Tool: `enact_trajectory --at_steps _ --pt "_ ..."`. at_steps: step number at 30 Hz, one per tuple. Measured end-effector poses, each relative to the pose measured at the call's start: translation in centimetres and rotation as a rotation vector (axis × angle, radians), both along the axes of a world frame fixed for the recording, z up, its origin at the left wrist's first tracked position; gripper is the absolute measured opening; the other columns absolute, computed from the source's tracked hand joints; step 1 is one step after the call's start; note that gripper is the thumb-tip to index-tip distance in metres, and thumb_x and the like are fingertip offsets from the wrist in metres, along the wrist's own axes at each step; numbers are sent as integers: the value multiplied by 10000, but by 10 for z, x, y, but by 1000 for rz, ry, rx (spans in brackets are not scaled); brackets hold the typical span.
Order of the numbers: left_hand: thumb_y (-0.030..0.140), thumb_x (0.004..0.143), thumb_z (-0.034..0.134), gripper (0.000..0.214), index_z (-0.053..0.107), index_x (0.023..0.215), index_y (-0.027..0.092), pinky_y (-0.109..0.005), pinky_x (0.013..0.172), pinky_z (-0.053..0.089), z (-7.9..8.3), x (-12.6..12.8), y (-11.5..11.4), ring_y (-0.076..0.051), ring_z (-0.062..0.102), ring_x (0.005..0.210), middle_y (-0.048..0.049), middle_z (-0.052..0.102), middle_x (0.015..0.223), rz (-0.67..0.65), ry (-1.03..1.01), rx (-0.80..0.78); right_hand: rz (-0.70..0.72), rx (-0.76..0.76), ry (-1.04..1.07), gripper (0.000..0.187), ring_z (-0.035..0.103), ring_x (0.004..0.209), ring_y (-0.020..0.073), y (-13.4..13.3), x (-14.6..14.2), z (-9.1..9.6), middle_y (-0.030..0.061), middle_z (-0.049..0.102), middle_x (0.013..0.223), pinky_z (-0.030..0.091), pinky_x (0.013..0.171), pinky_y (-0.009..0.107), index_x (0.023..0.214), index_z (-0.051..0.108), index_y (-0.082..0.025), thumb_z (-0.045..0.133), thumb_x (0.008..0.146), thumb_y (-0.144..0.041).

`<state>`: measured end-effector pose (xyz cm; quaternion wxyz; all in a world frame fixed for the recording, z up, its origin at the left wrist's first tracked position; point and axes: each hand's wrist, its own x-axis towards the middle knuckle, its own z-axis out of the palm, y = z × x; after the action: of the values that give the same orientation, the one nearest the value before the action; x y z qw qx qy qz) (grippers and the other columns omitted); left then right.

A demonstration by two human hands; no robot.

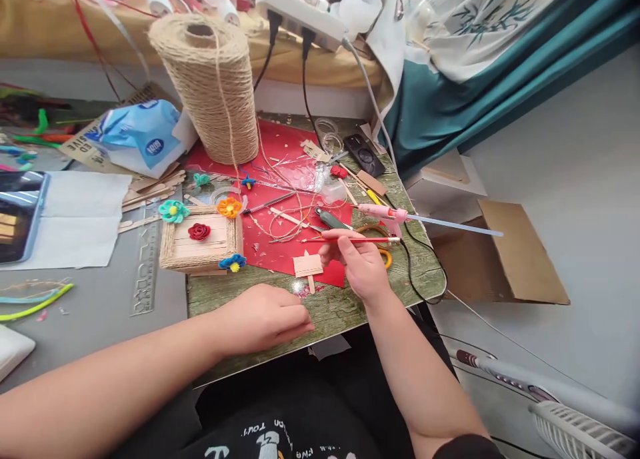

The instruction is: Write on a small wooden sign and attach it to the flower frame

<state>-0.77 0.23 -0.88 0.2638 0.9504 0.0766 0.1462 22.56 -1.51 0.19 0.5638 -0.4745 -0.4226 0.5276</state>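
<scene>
My right hand (356,262) is closed in a pinch on a thin red stick (373,240) held level above the red mat (285,246). My left hand (265,318) rests on the green wooden board (330,309) with its fingers curled under; what they hold, if anything, is hidden. Between the hands lies a small sign of ice-cream sticks (308,266). To the left stands a little stick box wrapped in twine (201,240), decorated with red (199,231), orange (229,207), teal (173,211) and blue-yellow (233,262) flowers.
A big spool of jute twine (210,86) stands at the back of the mat. A pink glue gun (385,212) with a glue stick lies right of my right hand, near scissors (333,220). A tissue pack (137,136), power strip (300,12) and cardboard box (505,252) surround the board.
</scene>
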Motion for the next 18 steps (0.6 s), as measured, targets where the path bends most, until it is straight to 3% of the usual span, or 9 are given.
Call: enact_trajectory --at_steps 3,6,12,18 --pt "316 1052 444 264 624 896 202 -307 614 437 3 2 2 -165 582 703 -28 629 792 141 86 82 -23 9 -119 237 623 621 147 15 -4 -15 -4 663 727 536 603 291 920 692 -215 733 942 -447" --pt "271 1043 437 218 638 1066 190 -325 690 498 6 5 4 -201 617 838 -78 669 975 263 121 106 -63 2 -207 258 511 527 117 15 -7 -31 -35 574 639 441 522 255 896 675 -222 680 979 -466" --pt "221 1032 437 295 591 1274 152 -378 758 582 3 6 3 -236 663 935 -140 680 1179 230 117 78 -41 18 -329 227 543 653 138 9 -6 -37 0 620 772 456 619 273 889 667 -219 691 980 -426" --pt "209 1013 471 326 579 1315 155 -404 841 609 2 10 5 -256 690 1009 -169 669 1228 286 106 14 -11 -48 -285 282 529 583 145 10 -4 -38 -1 603 701 439 537 267 907 700 -226 634 1002 -484"
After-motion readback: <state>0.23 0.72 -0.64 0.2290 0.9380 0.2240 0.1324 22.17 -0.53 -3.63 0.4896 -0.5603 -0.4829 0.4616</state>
